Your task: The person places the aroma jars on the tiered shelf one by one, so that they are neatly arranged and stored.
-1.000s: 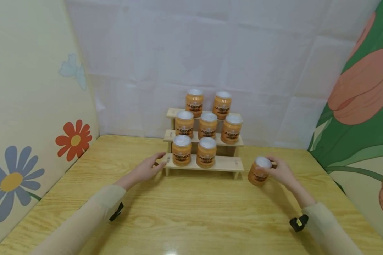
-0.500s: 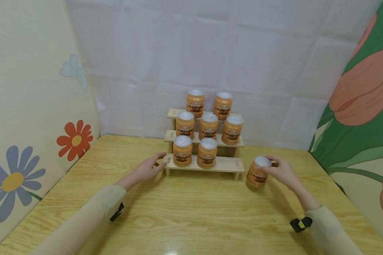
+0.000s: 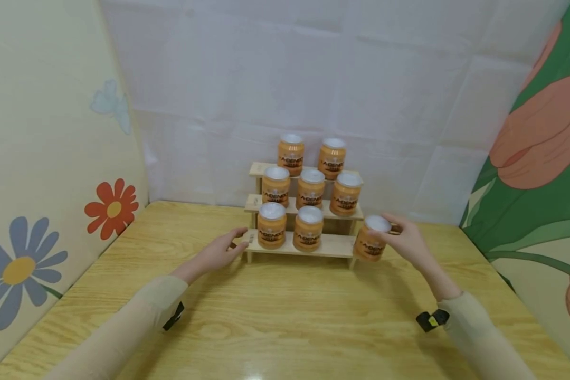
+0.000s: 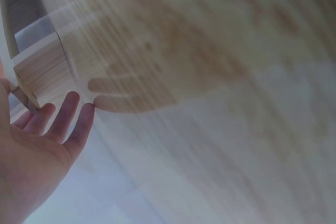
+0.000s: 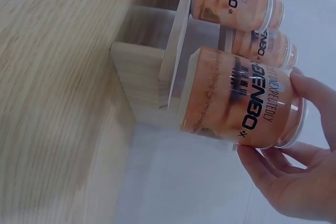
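Two hands were at a stepped wooden rack (image 3: 334, 244). The right hand (image 3: 406, 240) gripped an orange jar (image 3: 369, 240) by its white-lidded top, fingers curled round it, holding it at the right end of the lowest step. The left hand (image 3: 217, 253) lay slack, fingers straight, touching the rack's left end. Seven jars (image 3: 307, 227) stood on the steps. Below was a wooden table (image 3: 285, 316), with flowered walls (image 3: 52, 158) at the sides.
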A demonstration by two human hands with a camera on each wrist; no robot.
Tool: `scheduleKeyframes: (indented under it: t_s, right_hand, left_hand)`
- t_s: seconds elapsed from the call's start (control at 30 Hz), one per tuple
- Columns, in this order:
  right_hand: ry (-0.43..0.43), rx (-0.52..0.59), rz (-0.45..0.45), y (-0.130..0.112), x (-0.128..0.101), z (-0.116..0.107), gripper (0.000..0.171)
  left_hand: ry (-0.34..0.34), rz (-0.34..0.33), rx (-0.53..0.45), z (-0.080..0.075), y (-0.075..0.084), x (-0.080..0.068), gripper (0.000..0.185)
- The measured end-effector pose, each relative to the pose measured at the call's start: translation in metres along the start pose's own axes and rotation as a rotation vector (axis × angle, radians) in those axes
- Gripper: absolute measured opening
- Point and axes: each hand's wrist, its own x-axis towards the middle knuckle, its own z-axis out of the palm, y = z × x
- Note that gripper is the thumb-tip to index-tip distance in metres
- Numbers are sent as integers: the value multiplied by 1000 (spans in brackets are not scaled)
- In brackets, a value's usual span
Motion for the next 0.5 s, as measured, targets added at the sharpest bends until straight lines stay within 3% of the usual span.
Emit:
scheduleKeyframes:
  t_s: [0.5]
  right_hand:
    - [4, 98, -93, -13, 25, 39, 74]
  left_hand:
    - [10, -11, 4, 0, -1, 1, 58]
